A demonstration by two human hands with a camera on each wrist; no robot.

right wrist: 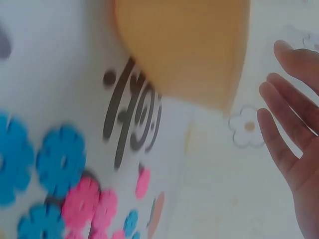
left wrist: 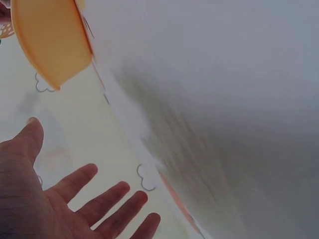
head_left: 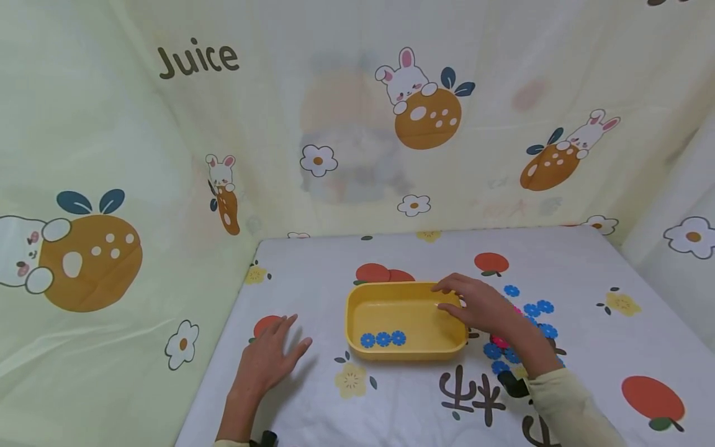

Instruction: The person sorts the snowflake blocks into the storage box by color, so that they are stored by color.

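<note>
A yellow tray [head_left: 430, 355] stands on the table, with a row of three blue flower-shaped plastic pieces [head_left: 383, 339] at its front left. My right hand [head_left: 477, 304] hovers over the tray's right end, thumb and fingers apart. In the right wrist view nothing shows between the fingers of that hand [right wrist: 299, 119]. Left of the tray, my left hand [head_left: 268, 357] is held over the cloth with fingers spread, holding nothing. The left wrist view shows this hand [left wrist: 65, 209] apart from the tray [left wrist: 52, 40].
Loose blue flower-shaped pieces [head_left: 493, 351] and a few pink pieces [head_left: 499, 341] lie to the right of the tray, partly hidden by my right forearm. A white printed cloth [head_left: 313, 410] covers the table. Printed curtains [head_left: 268, 112] hang behind it and at both sides.
</note>
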